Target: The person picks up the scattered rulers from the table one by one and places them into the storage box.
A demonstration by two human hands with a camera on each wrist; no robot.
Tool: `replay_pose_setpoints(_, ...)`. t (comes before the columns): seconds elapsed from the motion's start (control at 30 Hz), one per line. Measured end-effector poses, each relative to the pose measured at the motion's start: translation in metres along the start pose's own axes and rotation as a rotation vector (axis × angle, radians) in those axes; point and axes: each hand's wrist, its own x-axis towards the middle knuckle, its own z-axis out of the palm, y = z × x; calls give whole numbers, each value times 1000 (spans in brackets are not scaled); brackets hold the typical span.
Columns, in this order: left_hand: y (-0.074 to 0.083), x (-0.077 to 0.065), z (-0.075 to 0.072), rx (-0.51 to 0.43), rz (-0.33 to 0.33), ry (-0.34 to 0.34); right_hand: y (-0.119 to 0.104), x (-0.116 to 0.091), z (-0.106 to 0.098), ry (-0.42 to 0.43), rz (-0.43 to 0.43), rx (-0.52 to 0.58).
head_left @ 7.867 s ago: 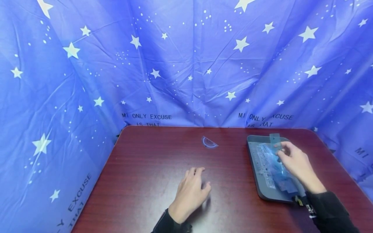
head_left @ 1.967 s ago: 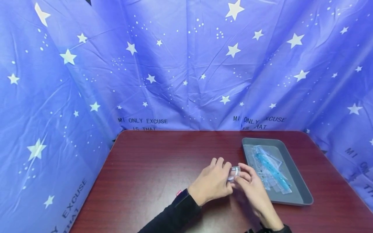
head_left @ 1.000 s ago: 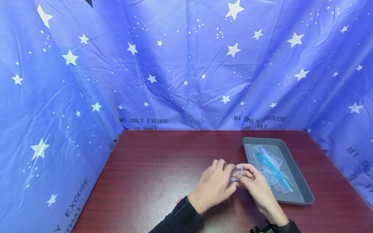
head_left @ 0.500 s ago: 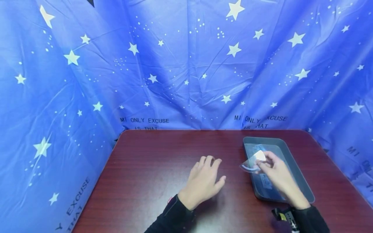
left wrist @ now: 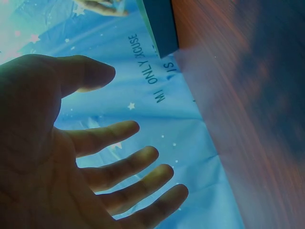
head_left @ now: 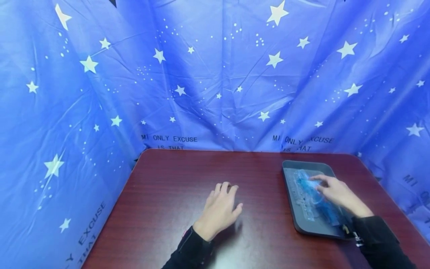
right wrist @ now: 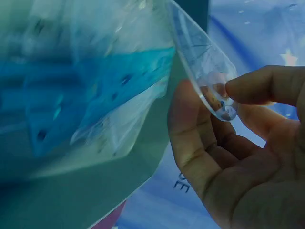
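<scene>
My right hand (head_left: pixel 339 194) is over the grey tray (head_left: pixel 304 228) at the right of the table. Its thumb and fingers pinch a clear plastic protractor (right wrist: pixel 202 59) by one end, seen in the right wrist view. Below it in the tray lie a blue translucent ruler (right wrist: pixel 100 90) and several clear plastic drawing pieces (head_left: pixel 307 207), partly covered by the hand and blurred. My left hand (head_left: pixel 217 213) hovers over the middle of the table, holding nothing. In the left wrist view the left hand's fingers (left wrist: pixel 133 191) are spread and relaxed.
The dark red wooden table (head_left: pixel 161 209) reaches back to a blue curtain (head_left: pixel 218 74) with white stars. The tray's raised wall (left wrist: pixel 159 28) shows at the top of the left wrist view. A black sleeve (head_left: pixel 379 239) covers the right forearm.
Earlier both hands held the protractor in front of the tray. The left hand then let go and drew back left, while the right hand carried the protractor rightward over the tray.
</scene>
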Motion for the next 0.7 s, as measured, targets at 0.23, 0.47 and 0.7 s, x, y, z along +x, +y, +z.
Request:
replay_pose_setpoints(0.23, -6, 0, 1, -35, -20, -25, 13, 8, 3, 1, -10, -136)
replay_pose_setpoints(0.47, -9, 0, 0, -58, -28, -23, 18, 8, 4, 3, 16, -183)
replay_pose_setpoints(0.7, -11, 0, -2, -68, -20, -15, 20, 10, 2, -3, 24, -224)
